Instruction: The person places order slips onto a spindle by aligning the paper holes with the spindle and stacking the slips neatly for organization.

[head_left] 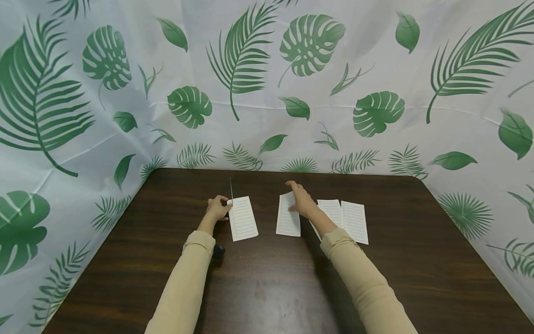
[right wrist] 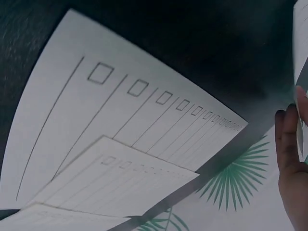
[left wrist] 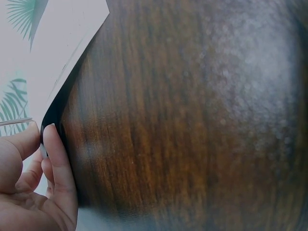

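My left hand (head_left: 217, 208) is at the left edge of a small stack of lined white cards (head_left: 244, 220), thumb on top and fingers below. In the left wrist view, it pinches the stack's edge together with a dark piece (left wrist: 50, 113) under the paper. A thin rod (head_left: 231, 186) sticks out beyond the thumb; its kind is unclear. My right hand (head_left: 303, 202) holds another lined card (head_left: 287, 222) by its upper right part. In the right wrist view, the fingers (right wrist: 288, 137) lie behind that card, at the frame's edge.
More lined cards with small checkboxes (right wrist: 96, 122) lie right of my right hand, one of them (head_left: 354, 222) farthest right and others partly under the forearm. The dark wooden table (head_left: 267, 278) ends at a leaf-patterned curtain (head_left: 258, 134). A small black object (head_left: 218, 252) shows beside the left sleeve.
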A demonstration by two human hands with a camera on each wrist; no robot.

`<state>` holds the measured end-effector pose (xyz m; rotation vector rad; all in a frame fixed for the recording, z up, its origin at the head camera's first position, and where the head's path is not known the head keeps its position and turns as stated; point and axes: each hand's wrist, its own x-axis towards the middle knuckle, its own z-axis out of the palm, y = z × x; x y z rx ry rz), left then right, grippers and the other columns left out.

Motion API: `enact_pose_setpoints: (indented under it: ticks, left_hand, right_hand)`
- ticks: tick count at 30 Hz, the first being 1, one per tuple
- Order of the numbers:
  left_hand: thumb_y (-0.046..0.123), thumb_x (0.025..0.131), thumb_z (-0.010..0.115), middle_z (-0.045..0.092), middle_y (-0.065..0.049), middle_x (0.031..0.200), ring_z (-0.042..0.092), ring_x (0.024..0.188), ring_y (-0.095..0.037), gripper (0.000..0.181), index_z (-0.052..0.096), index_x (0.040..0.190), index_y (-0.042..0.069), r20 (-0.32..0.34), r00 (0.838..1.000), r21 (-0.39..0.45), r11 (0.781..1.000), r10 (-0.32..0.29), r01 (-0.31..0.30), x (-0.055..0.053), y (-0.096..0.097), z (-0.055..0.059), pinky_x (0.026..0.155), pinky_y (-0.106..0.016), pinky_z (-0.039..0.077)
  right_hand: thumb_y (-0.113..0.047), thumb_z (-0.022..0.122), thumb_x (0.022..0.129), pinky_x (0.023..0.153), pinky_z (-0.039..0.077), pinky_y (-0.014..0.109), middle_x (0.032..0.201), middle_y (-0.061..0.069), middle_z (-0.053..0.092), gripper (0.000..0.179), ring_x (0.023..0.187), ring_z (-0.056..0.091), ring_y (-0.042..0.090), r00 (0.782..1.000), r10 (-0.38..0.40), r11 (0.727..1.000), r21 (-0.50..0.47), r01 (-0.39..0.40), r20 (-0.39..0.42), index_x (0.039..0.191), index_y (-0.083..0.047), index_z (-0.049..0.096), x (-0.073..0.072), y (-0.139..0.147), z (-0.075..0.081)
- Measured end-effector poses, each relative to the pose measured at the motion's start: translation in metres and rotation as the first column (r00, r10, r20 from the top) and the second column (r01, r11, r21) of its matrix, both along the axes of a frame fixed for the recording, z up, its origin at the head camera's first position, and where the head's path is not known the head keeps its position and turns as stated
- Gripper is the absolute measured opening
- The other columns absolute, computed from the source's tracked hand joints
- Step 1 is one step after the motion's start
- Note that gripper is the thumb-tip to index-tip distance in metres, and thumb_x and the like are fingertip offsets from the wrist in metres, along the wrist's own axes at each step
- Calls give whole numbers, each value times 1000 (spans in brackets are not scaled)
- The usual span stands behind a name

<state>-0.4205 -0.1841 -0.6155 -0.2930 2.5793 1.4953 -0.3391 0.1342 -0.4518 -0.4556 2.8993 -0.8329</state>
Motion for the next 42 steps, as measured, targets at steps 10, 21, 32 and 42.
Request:
enact_pose_setpoints:
  ticks: [10,21,32,42]
  left_hand:
    - [29,91,62,23,-25,128,51,89,-38,36,49,120,11,-23,1000,26,1000,-2,3,17,5,24,57,-31,59]
    - [22,93,59,22,-29,132,53,88,-39,36,48,123,5,40,999,22,1000,12,-13,60,23,88,61,-34,60]
    - [10,95,52,25,-30,129,51,94,-42,33,43,124,-4,30,1000,-25,1000,1,0,91,35,128,61,-26,59]
    - [33,89,63,22,-30,128,51,85,-42,41,50,120,10,-36,999,6,1000,-10,10,31,10,41,53,-30,58]
  right_hand:
    - [-6,76,77,76,58,37,108,29,65,51,94,66,38,986,-165,971,-178,161,-13,119,11,52,-1,5,4]
    - [-49,56,91,44,45,32,57,3,46,44,46,43,16,995,-15,948,-315,47,103,71,-9,54,-67,42,-98]
    - [-15,47,98,78,56,44,115,23,55,42,95,61,30,854,36,855,-458,242,518,131,9,37,-41,35,-75]
    - [-33,56,94,60,58,39,81,14,65,37,67,65,23,951,-2,907,-399,132,310,90,3,65,-92,63,-159]
